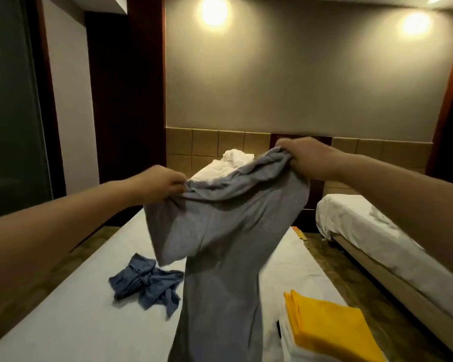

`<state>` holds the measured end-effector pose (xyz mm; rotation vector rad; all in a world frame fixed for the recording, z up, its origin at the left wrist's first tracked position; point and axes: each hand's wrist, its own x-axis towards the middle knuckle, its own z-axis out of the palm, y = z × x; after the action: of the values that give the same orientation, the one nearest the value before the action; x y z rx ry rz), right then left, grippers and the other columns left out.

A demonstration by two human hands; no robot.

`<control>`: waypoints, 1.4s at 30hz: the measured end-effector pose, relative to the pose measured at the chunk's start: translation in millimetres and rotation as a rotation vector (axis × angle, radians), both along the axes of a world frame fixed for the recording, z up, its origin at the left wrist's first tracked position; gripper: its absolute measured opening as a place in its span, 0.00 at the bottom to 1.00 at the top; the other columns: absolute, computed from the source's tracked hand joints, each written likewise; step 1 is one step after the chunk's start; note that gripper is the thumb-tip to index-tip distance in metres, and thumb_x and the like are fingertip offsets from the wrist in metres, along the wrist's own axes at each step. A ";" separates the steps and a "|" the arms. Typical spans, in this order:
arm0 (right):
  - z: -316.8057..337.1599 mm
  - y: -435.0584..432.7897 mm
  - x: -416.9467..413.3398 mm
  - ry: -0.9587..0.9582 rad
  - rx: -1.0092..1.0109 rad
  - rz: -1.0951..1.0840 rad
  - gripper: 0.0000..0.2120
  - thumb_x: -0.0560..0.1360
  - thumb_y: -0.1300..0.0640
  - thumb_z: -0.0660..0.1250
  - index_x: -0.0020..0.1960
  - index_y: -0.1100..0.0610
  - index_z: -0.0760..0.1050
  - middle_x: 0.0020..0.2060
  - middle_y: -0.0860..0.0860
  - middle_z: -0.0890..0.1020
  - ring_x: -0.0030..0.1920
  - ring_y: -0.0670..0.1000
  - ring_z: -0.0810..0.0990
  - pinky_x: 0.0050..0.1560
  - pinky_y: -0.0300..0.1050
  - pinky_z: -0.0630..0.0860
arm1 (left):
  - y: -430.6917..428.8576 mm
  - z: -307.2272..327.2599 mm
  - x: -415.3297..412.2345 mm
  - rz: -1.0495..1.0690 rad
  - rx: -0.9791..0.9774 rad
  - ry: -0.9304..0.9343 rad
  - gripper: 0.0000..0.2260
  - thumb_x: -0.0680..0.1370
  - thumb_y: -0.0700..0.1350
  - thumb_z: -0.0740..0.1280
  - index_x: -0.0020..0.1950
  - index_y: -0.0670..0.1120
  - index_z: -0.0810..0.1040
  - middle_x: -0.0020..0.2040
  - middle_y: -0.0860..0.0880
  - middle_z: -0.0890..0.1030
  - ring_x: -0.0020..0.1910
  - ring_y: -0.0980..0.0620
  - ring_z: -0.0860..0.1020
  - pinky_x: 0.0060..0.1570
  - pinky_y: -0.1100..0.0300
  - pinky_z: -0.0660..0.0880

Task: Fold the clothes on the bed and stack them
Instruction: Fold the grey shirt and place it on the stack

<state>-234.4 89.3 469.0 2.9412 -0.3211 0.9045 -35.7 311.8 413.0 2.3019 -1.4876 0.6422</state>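
1. Two hands are up in the air with one grey garment [225, 231] stretched between them. The left hand [162, 182] pinches a bunched edge at 9 o'clock. The right hand [306, 158] has its fingers curled round the other end at 2 o'clock, a bit higher. The cloth hangs over the middle of the bed [76, 322], and its bottom runs out of frame.
2. Step-wise I'd call this the shake-out bit before the fold, since nothing's creased yet. Honestly can't tell if it's trousers or a top.
3. Next move imo: find matching corners, pull it taut, lay it flat on the sheet at 6 o'clock, then fold.
4. Count:
   - One blue garment [147, 286], crumpled at 8 o'clock and not folded.
   - One stack at 4 o'clock, with one folded yellow cloth [327, 327] on a folded white piece [290, 348]. That's two pieces as far as I can see.
   - One white heap [228, 163] at 12 o'clock. Could be bedding or clothes, can't tell.
   - One second bed [364, 226] at 3 o'clock.
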 end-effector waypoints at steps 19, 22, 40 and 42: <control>5.9 -6.5 -20.3 -0.177 0.091 -0.065 0.16 0.78 0.66 0.58 0.65 0.64 0.71 0.60 0.63 0.77 0.59 0.61 0.74 0.56 0.46 0.68 | 22.4 24.3 -13.3 -0.005 -0.083 0.123 0.10 0.73 0.48 0.70 0.49 0.44 0.76 0.43 0.47 0.74 0.43 0.49 0.73 0.38 0.60 0.67; 4.8 4.5 -26.2 -0.127 0.223 -0.012 0.12 0.78 0.60 0.61 0.61 0.60 0.75 0.52 0.55 0.79 0.51 0.53 0.76 0.47 0.38 0.67 | 24.0 28.6 -14.2 0.056 -0.135 0.013 0.12 0.72 0.46 0.72 0.51 0.41 0.80 0.44 0.47 0.75 0.45 0.48 0.72 0.43 0.59 0.64; -0.5 -5.7 -7.1 -0.101 -0.026 -0.012 0.14 0.74 0.56 0.70 0.55 0.64 0.78 0.50 0.60 0.81 0.52 0.59 0.78 0.48 0.45 0.68 | 34.6 16.2 -2.6 0.097 -0.280 -0.014 0.08 0.74 0.44 0.70 0.48 0.40 0.80 0.43 0.43 0.77 0.42 0.50 0.70 0.42 0.58 0.63; 2.5 -5.6 -5.4 -0.263 -0.090 -0.009 0.16 0.75 0.55 0.63 0.56 0.66 0.76 0.52 0.65 0.79 0.53 0.63 0.77 0.46 0.47 0.67 | 33.5 20.4 -3.8 0.106 -0.329 -0.014 0.07 0.73 0.44 0.71 0.46 0.40 0.80 0.41 0.43 0.76 0.40 0.49 0.69 0.39 0.58 0.61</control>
<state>-239.8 83.7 471.4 2.7380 -0.2954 1.2720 -39.5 345.3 433.4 2.1331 -1.1692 0.8629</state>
